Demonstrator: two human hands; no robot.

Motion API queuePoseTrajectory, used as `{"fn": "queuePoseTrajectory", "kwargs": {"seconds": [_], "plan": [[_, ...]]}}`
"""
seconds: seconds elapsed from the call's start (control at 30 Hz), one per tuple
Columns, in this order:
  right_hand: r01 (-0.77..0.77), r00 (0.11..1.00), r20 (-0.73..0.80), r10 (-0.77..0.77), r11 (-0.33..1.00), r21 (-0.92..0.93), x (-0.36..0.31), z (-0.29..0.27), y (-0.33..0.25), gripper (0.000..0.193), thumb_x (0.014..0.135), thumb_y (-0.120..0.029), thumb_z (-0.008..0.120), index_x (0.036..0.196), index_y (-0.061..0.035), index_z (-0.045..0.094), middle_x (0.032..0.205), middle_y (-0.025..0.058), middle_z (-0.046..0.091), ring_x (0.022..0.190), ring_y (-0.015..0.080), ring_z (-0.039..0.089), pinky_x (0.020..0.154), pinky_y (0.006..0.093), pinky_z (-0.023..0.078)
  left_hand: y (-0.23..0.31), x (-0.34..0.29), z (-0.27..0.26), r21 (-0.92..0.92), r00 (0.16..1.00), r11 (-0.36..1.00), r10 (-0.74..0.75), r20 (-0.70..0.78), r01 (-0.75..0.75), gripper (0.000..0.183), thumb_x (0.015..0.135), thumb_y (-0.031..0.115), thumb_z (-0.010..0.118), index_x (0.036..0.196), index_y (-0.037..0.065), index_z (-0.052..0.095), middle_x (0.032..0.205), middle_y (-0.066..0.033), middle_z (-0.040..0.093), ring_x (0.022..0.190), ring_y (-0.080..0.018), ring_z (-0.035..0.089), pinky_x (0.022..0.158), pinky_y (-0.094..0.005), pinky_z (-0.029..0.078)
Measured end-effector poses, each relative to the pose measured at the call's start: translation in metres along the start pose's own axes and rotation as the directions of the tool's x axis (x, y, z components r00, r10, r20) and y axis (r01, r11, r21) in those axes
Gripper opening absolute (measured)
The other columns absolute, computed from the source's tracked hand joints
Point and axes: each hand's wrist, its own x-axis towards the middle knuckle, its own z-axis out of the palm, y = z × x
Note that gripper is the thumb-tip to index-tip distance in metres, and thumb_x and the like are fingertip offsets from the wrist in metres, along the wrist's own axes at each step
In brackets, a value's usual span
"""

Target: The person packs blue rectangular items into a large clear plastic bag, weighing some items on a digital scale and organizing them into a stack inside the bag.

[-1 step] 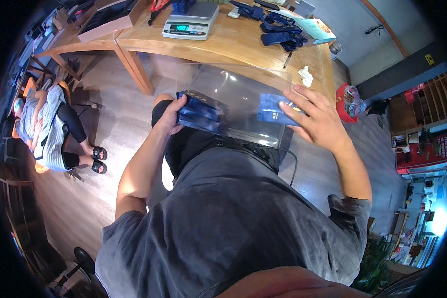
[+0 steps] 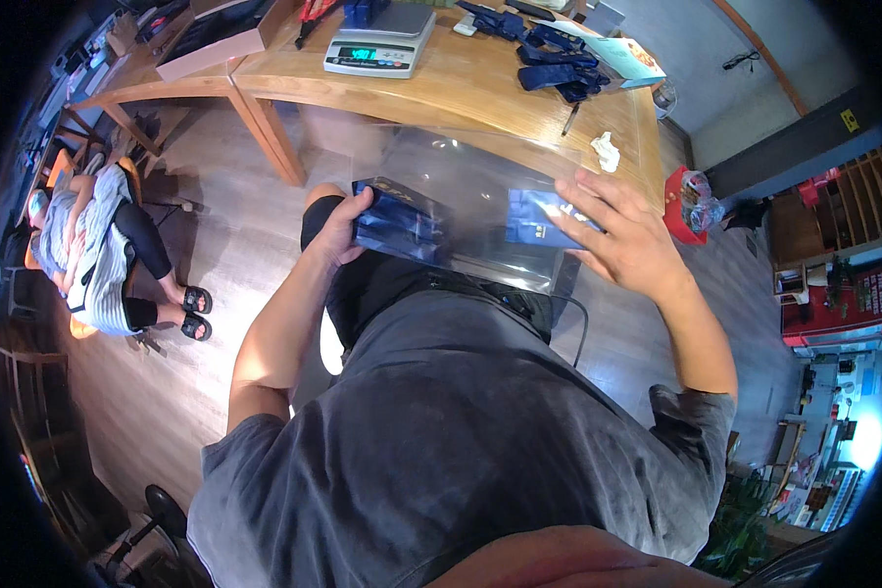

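Over my lap lies a large clear plastic bag [image 2: 475,216], its surface glossy with reflections. At its left end my left hand [image 2: 343,227] has its thumb on top of several dark blue foil packets [image 2: 400,227] with gold print, gripping them at the edge. Plastic glare blurs whether these packets lie fully inside the bag. On the right, my right hand [image 2: 622,230] bends its fingers over a single blue packet [image 2: 537,218], hiding that packet's right end. The thumb of this hand sits lower, near the bag's right side.
Beyond the bag stands a wooden table [image 2: 500,103] bearing a digital scale [image 2: 380,44], several blue packets [image 2: 559,64], a pen [image 2: 570,118] and a crumpled tissue [image 2: 605,152]. A red bin [image 2: 684,211] is on the right. Another person [image 2: 98,235] sits at left.
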Motion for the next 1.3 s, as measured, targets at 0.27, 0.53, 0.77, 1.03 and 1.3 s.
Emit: {"fn": "queuePoseTrajectory", "kwargs": {"seconds": [0.27,0.53,0.77,1.03,1.3], "plan": [[0.082,0.996,0.016,-0.084,0.993,0.080,0.031,0.036,-0.004,0.054,0.087,-0.025,0.067,0.137,-0.0091,0.052,0.142,0.0089,0.051,0.130,0.0276,0.049,0.105,0.0415,0.042,-0.007,0.004,0.006,0.043,0.999,0.999,-0.001,0.034,-0.001,0.056,0.088,0.045,0.069,0.120,0.001,0.058,0.108,-0.0112,0.069,0.098,-0.0219,0.068,0.088,-0.0382,0.055],[0.023,0.983,0.168,-0.079,0.950,0.312,0.063,0.051,-0.016,0.062,0.090,-0.013,0.062,0.145,0.0004,0.036,0.135,0.0214,0.053,0.117,0.0372,0.055,0.101,0.0434,0.044,-0.005,0.005,0.009,0.059,1.000,0.998,0.027,0.011,-0.027,0.062,0.087,0.046,0.071,0.125,0.001,0.053,0.111,-0.0104,0.066,0.099,-0.0208,0.067,0.087,-0.0381,0.055],[-0.202,0.944,0.327,0.045,0.862,0.465,0.071,0.056,-0.008,0.053,0.093,-0.020,0.059,0.139,-0.0001,0.039,0.117,0.0231,0.058,0.109,0.0412,0.057,0.092,0.0458,0.048,-0.004,0.007,0.004,0.062,1.000,0.998,-0.006,0.007,0.006,0.063,0.088,0.049,0.068,0.128,0.002,0.051,0.112,-0.0104,0.066,0.102,-0.0210,0.066,0.091,-0.0396,0.054],[0.061,0.903,0.380,-0.201,0.934,0.351,0.061,0.043,0.000,0.074,0.081,-0.017,0.069,0.144,-0.0008,0.035,0.119,0.0212,0.059,0.117,0.0354,0.052,0.095,0.0443,0.047,-0.005,0.006,0.015,0.088,0.997,0.996,-0.027,0.069,0.021,0.058,0.088,0.047,0.068,0.124,0.004,0.055,0.110,-0.0103,0.067,0.102,-0.0210,0.066,0.090,-0.0388,0.054],[-0.039,0.936,0.350,-0.032,0.980,0.195,0.074,0.050,-0.007,0.057,0.089,-0.018,0.064,0.142,-0.0108,0.042,0.113,0.0124,0.055,0.090,0.0330,0.064,0.078,0.0424,0.053,-0.001,0.004,0.018,0.085,0.997,0.995,0.045,0.068,-0.051,0.059,0.088,0.045,0.070,0.127,0.003,0.053,0.115,-0.0106,0.065,0.104,-0.0211,0.065,0.091,-0.0390,0.053]]}}
